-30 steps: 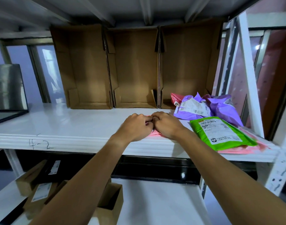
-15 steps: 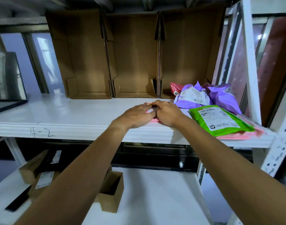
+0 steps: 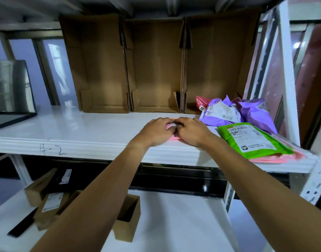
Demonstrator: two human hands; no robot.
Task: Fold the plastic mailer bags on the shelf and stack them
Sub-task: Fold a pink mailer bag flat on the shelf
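Note:
A small folded pink mailer bag (image 3: 171,137) lies on the white shelf (image 3: 87,137) near its front edge, mostly hidden under my hands. My left hand (image 3: 155,132) and my right hand (image 3: 191,132) meet over it, fingertips together, fingers curled down onto its fold. To the right, a green mailer (image 3: 250,140) with a white label lies on top of flat pink mailers (image 3: 276,157). Behind these sits a heap of crumpled purple mailers (image 3: 236,113) with a red one (image 3: 201,102) at the back.
Three open cardboard boxes (image 3: 156,70) stand on their sides along the back of the shelf. A white upright post (image 3: 287,73) bounds the shelf on the right. A dark framed panel (image 3: 12,91) stands at the left. Small cardboard boxes (image 3: 127,220) sit on the lower shelf.
Both hands stayed together on the pink mailer and lowered from raised knuckles to a flatter pose on it. The camera moved closer.

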